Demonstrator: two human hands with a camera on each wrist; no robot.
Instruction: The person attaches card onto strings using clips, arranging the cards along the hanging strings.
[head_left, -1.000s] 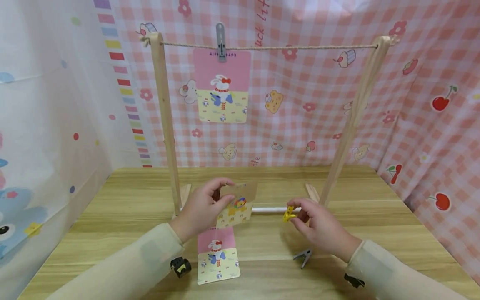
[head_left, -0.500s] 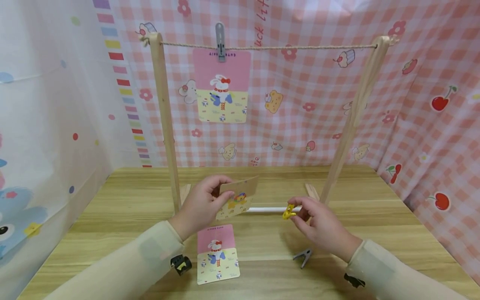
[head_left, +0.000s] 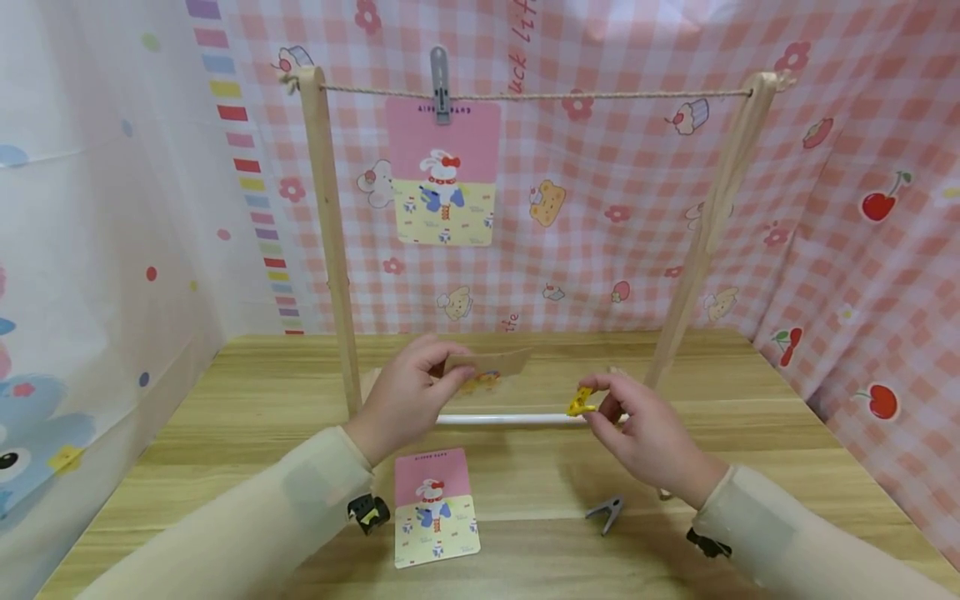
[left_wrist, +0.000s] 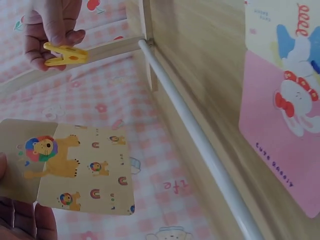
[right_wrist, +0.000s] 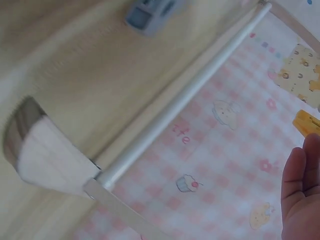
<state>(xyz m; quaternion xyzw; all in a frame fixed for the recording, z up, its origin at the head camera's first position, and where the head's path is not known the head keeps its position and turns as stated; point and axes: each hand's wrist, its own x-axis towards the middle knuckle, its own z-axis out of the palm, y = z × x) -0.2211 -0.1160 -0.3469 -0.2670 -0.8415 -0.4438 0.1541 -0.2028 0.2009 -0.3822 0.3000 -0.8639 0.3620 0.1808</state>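
— Head view: pairing step?
— Seemingly: your left hand is pinching a tan rectangular lion-print card, your right hand a yellow plastic clip, before the wooden table's far edge; aligning them is likely coming next.

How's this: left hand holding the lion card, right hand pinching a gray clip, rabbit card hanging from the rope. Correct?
Not quite: the clip in the right hand is yellow, not gray, as the head view shows. The left hand holds the lion card, and a rabbit card hangs from the rope.
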